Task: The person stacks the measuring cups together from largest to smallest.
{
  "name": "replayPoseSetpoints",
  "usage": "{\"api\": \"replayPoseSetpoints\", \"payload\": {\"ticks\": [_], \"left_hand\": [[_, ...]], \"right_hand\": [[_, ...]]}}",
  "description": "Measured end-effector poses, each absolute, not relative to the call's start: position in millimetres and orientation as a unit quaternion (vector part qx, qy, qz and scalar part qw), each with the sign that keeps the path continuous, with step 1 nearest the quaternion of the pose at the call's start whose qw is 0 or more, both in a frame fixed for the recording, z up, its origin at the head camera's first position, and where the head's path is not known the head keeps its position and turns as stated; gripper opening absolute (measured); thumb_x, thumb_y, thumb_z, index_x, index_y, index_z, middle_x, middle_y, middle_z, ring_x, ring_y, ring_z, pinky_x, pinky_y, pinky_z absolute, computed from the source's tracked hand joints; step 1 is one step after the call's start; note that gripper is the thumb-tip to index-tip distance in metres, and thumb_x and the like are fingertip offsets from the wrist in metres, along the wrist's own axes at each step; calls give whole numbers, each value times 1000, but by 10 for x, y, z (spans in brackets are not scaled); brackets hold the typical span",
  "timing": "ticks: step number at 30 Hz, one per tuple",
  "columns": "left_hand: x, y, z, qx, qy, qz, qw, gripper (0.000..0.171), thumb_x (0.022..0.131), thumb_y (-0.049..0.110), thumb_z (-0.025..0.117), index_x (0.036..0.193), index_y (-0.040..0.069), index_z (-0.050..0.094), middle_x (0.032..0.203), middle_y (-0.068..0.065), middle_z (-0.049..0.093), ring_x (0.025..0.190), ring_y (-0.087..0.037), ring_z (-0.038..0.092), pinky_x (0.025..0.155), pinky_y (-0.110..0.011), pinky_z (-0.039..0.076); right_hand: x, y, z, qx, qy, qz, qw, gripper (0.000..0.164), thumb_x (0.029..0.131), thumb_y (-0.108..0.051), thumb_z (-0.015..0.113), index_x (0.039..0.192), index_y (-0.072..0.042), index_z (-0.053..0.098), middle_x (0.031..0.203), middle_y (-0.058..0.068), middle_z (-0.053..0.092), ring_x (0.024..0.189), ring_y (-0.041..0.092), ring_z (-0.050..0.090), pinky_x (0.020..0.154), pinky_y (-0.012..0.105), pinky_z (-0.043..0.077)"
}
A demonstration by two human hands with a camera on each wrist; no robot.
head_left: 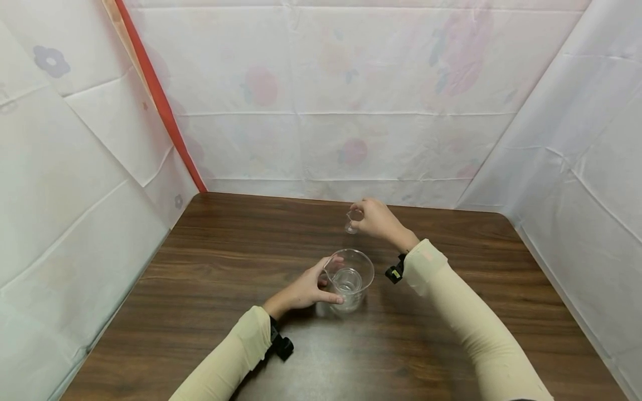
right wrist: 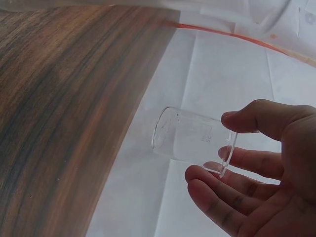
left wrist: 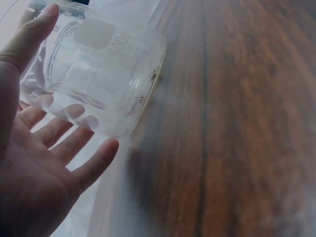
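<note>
A large glass beaker (head_left: 354, 303) stands on the wooden table in the head view, with a smaller glass beaker (head_left: 348, 279) nested inside it. My left hand (head_left: 304, 289) holds the large beaker from its left side, thumb in front and fingers behind. The left wrist view shows its white 500 ml marking. Beyond and above it, my right hand (head_left: 379, 218) pinches a tiny beaker (right wrist: 190, 137) by the rim between thumb and fingers. The tiny beaker bears a 25 marking and hangs over the table's far part in the head view.
The dark wooden table (head_left: 241, 239) has pale patterned sheets (head_left: 301, 100) behind it and along both sides. A red strip (head_left: 160, 100) runs down the back left corner. Each wrist wears a small black camera (head_left: 394, 273).
</note>
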State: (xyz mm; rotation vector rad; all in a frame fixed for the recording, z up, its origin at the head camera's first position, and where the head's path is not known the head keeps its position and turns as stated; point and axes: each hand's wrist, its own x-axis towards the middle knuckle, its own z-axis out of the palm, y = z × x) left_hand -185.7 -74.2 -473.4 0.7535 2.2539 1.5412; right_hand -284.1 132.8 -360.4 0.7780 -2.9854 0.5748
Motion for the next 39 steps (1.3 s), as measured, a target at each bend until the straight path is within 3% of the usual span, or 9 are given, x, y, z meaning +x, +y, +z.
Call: {"api": "replayPoseSetpoints", "payload": {"ticks": [13,39], "left_hand": [[-1848,-769,-4727,268,786,537,148,87,78,33,83,148,21,33,147,-4,46,131,-26,49,101,-41,48],[-1825,-782,-4709,258,785,542,152,88,79,21,82,150,19,31,151,-3,41,133,-26,46,103,-47,46]], "right_hand": [[-2780,1322,-3542,269,-946,178,11,36,87,-21,70,118,-3,68,100,14,66,81,22,54,70,36,44],[-2689,1317,-3472,279,-940,194,28,35,86,-20,71,117,-4,68,102,13,67,81,22,57,69,35,48]]}}
